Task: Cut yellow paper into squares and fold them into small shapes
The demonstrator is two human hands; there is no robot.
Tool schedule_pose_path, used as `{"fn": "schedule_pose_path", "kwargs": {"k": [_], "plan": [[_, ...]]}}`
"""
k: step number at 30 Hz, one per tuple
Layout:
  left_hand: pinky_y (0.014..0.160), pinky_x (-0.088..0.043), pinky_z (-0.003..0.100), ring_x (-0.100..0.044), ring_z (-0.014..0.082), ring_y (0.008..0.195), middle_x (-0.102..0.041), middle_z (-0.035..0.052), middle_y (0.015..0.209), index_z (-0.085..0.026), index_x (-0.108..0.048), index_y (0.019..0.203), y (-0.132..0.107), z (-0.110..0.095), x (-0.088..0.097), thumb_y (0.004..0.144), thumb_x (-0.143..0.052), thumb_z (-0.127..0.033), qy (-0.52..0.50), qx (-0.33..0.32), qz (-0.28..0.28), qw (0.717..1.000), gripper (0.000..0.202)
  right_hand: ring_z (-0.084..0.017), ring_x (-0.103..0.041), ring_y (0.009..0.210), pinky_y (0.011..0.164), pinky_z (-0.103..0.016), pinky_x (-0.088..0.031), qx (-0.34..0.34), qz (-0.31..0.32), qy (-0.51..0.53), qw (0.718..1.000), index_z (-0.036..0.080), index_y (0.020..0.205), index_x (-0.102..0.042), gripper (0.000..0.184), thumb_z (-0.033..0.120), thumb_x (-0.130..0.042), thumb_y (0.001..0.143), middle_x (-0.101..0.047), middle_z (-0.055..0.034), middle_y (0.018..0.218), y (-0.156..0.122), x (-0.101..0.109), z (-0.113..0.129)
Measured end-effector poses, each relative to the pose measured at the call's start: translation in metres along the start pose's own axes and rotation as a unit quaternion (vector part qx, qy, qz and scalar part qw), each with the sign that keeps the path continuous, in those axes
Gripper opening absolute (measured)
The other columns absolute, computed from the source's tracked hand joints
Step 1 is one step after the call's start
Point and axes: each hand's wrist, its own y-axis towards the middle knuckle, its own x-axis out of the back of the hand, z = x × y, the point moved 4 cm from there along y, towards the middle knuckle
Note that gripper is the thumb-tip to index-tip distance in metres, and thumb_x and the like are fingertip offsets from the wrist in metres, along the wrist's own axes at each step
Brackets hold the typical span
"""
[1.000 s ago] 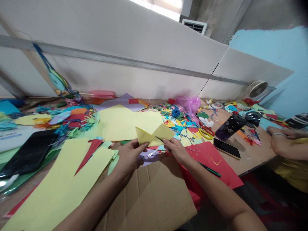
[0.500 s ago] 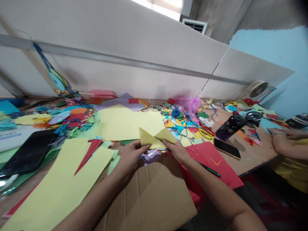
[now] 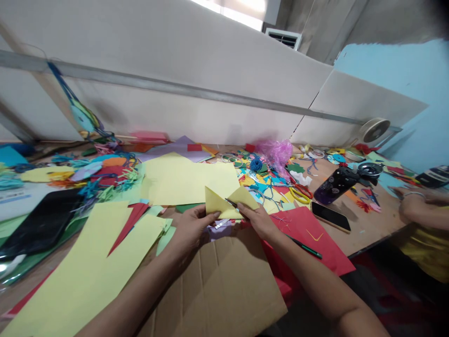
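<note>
My left hand [image 3: 196, 222] pinches the lower left part of a small piece of yellow paper [image 3: 215, 203] between thumb and fingers. The paper is slit from the top, and its two flaps stand apart in a V. My right hand [image 3: 257, 220] is closed at the paper's right side, around scissors [image 3: 230, 202]. Only their dark, pointed blades show at the slit; the handles are hidden in the hand. Below both hands lies a sheet of brown cardboard [image 3: 224, 285]. A larger yellow sheet [image 3: 189, 182] lies just behind.
Yellow strips [image 3: 80, 262] lie at left near a black phone [image 3: 42, 220]. At right are red paper [image 3: 315, 234] with a pen [image 3: 305, 247], another phone [image 3: 330, 216], yellow-handled scissors [image 3: 300, 194] and a dark bottle [image 3: 335, 185]. Another person's arm [image 3: 417, 208] rests at the far right.
The dark scissor blades now show at the slit by my right thumb. The yellow paper has shifted very slightly right; both hands stay nearly in place.
</note>
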Motion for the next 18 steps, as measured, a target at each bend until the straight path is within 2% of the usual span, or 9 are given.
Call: {"fn": "schedule_pose_path", "kwargs": {"k": [2,4,6,8,10,12,13,15,18], "plan": [[0.056,-0.047,0.028,-0.061,0.0173,0.059,-0.073,0.0086,0.071,-0.012,-0.079,0.079,0.001,0.000,0.004,0.051,-0.091,-0.042,0.013,-0.002,-0.010,1.000,0.043,-0.013,-0.042,0.058,0.058,-0.027,-0.036,0.009,-0.007,-0.049,0.999,0.018,0.097,-0.074,0.047,0.062,-0.064,0.085,-0.050,0.0035,0.061,0.002,0.005,0.003],[0.053,-0.045,0.026,-0.060,0.0162,0.059,-0.072,0.0072,0.069,-0.013,-0.079,0.082,0.003,0.000,0.009,0.052,-0.090,-0.044,0.027,-0.006,-0.027,0.999,0.045,-0.014,-0.041,0.057,0.058,-0.027,-0.033,0.027,-0.008,-0.121,0.992,0.019,0.098,-0.073,0.046,0.061,-0.056,0.090,-0.047,0.0035,0.061,0.005,0.011,0.007],[0.053,-0.045,0.025,-0.060,0.0159,0.060,-0.072,0.0067,0.072,-0.014,-0.079,0.087,0.003,0.000,0.012,0.054,-0.090,-0.046,0.027,-0.010,-0.041,0.999,0.047,-0.016,-0.048,0.065,0.063,-0.028,-0.036,0.047,-0.012,-0.222,0.974,0.020,0.099,-0.072,0.042,0.057,-0.052,0.094,-0.055,0.0005,0.070,0.007,0.016,0.011],[0.055,-0.047,0.025,-0.061,0.0160,0.063,-0.074,0.0076,0.077,-0.014,-0.078,0.089,0.004,-0.001,0.014,0.054,-0.090,-0.047,0.006,-0.010,-0.045,0.999,0.050,-0.019,-0.055,0.075,0.069,-0.030,-0.039,0.053,-0.012,-0.335,0.941,0.021,0.100,-0.071,0.034,0.049,-0.052,0.096,-0.063,-0.0032,0.083,0.010,0.022,0.014],[0.059,-0.049,0.027,-0.063,0.0163,0.065,-0.076,0.0088,0.084,-0.014,-0.077,0.091,0.005,-0.001,0.015,0.053,-0.091,-0.047,-0.024,-0.008,-0.045,0.999,0.052,-0.023,-0.059,0.090,0.079,-0.034,-0.042,0.073,-0.003,-0.424,0.903,0.022,0.109,-0.070,0.025,0.038,-0.060,0.093,-0.067,-0.0070,0.098,0.011,0.024,0.017],[0.063,-0.050,0.028,-0.065,0.0169,0.067,-0.077,0.0091,0.087,-0.014,-0.077,0.091,0.006,-0.001,0.014,0.052,-0.091,-0.046,-0.037,-0.011,-0.041,0.998,0.052,-0.027,-0.058,0.108,0.093,-0.039,-0.042,0.123,-0.005,-0.461,0.879,0.021,0.118,-0.068,0.034,0.023,-0.067,0.085,-0.067,-0.0105,0.114,0.010,0.025,0.023],[0.064,-0.051,0.028,-0.065,0.0175,0.068,-0.077,0.0087,0.087,-0.015,-0.077,0.090,0.007,-0.002,0.014,0.053,-0.090,-0.046,-0.033,-0.016,-0.039,0.999,0.050,-0.028,-0.055,0.115,0.098,-0.040,-0.041,0.152,-0.016,-0.457,0.876,0.021,0.121,-0.067,0.040,0.016,-0.066,0.081,-0.065,-0.0113,0.119,0.009,0.024,0.028],[0.068,-0.052,0.030,-0.067,0.0196,0.072,-0.077,0.0077,0.084,-0.016,-0.078,0.090,0.008,-0.002,0.014,0.056,-0.088,-0.045,-0.009,-0.039,-0.036,0.999,0.045,-0.026,-0.056,0.114,0.098,-0.039,-0.043,0.187,-0.036,-0.406,0.894,0.022,0.123,-0.067,0.046,0.009,-0.060,0.079,-0.063,-0.0107,0.123,0.005,0.022,0.039],[0.077,-0.053,0.035,-0.070,0.0240,0.080,-0.079,0.0077,0.086,-0.018,-0.080,0.091,0.006,-0.005,0.014,0.067,-0.079,-0.042,0.068,-0.098,-0.030,0.992,0.034,-0.018,-0.060,0.089,0.080,-0.033,-0.049,0.192,-0.019,-0.288,0.938,0.025,0.124,-0.067,0.044,0.013,-0.058,0.082,-0.063,-0.0080,0.122,0.001,0.008,0.050]]}}
